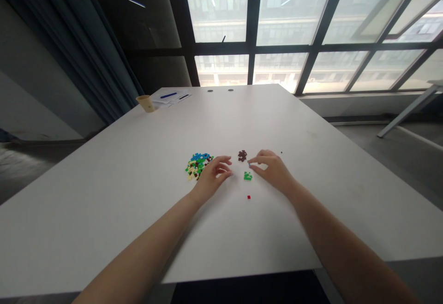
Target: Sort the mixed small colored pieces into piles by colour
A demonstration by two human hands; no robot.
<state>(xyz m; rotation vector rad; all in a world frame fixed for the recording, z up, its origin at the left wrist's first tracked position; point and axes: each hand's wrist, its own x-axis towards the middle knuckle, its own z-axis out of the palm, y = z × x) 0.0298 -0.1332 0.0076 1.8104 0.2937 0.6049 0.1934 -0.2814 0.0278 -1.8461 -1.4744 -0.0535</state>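
Observation:
A mixed pile of small building bricks (198, 162) in blue, green, cream and dark brown lies on the white table, partly hidden behind my left hand (218, 168). That hand is beside the pile with its fingers curved and apart, and nothing shows in them. My right hand (266, 165) pinches a tiny blue brick (249, 163) between thumb and fingertips. Just beyond the pinch is a small heap of dark brown bricks (242, 155). Closer to me lies a small group of green bricks (248, 175), and a single red brick (248, 197) sits nearer still.
The white table (242, 119) reaches toward tall windows. At its far left stand a tan paper cup (146, 104) and papers (169, 98) with a blue pen (168, 95). A tiny dark piece (281, 152) lies right of my right hand. Two round inserts mark the far edge.

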